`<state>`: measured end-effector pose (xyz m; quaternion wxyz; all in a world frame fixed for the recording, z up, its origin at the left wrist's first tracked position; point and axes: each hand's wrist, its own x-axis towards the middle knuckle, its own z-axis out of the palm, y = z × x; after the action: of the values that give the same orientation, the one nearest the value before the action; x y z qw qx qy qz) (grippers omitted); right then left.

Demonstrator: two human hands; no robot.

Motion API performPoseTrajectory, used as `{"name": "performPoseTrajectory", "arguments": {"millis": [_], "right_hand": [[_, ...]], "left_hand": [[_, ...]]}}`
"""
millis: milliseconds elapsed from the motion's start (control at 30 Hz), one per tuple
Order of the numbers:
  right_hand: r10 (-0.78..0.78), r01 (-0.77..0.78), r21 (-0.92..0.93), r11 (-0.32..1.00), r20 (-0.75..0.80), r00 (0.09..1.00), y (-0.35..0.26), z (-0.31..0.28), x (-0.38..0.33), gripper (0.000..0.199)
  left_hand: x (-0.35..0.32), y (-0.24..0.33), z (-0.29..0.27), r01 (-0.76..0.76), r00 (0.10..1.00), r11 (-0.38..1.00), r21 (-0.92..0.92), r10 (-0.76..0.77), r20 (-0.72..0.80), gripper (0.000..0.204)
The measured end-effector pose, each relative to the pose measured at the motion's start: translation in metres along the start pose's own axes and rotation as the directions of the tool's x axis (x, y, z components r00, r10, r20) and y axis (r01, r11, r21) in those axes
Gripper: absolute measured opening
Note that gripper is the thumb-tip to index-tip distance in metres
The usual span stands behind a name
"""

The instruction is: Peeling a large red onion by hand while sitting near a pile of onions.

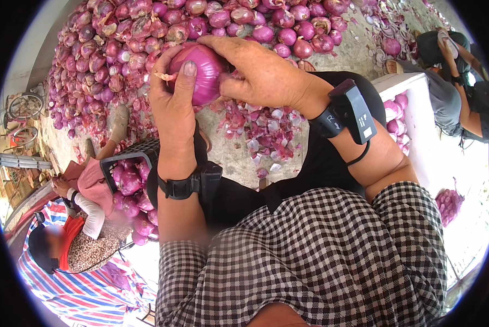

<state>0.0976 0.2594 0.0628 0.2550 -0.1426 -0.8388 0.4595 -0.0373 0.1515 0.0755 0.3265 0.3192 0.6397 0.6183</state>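
Observation:
A large red onion (pixel 205 82) is held up between my two hands, in front of the onion pile. Its skin is smooth and glossy purple, with a pale dry tip at the left. My left hand (pixel 173 101) wraps its left side, the thumb lying across the front. My right hand (pixel 258 73) grips it from the right, fingers over the top and thumb against its side. The far side of the onion and several fingertips are hidden. Whether a tool is in my right hand does not show.
A big heap of onions (pixel 108 54) spreads ahead and left. Loose peels (pixel 266 131) litter the floor between my legs. A black crate (pixel 127 155) of onions stands at my left, a white foam box (pixel 408 82) of onions at my right. Co-workers sit on both sides.

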Motion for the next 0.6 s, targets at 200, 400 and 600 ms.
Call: {"name": "performPoseTrajectory", "arguments": {"millis": [200,400,600], "right_hand": [[-0.087,0.087,0.020,0.996,0.001,0.996,0.010,-0.005,0.001,0.055],[-0.036,0.041,0.173,0.984,-0.032,0.999,0.006,-0.004,0.000,0.049],[0.017,0.004,0.228,0.974,-0.091,0.996,-0.001,0.003,0.001,0.030]], "left_hand": [[0.002,0.002,-0.004,0.063,0.998,0.993,-0.098,-0.061,0.025,0.040],[0.003,0.002,-0.005,0.033,0.999,0.994,-0.107,-0.037,-0.037,0.043],[0.006,0.001,-0.007,0.042,0.996,0.977,-0.208,-0.058,-0.074,0.045]]}}
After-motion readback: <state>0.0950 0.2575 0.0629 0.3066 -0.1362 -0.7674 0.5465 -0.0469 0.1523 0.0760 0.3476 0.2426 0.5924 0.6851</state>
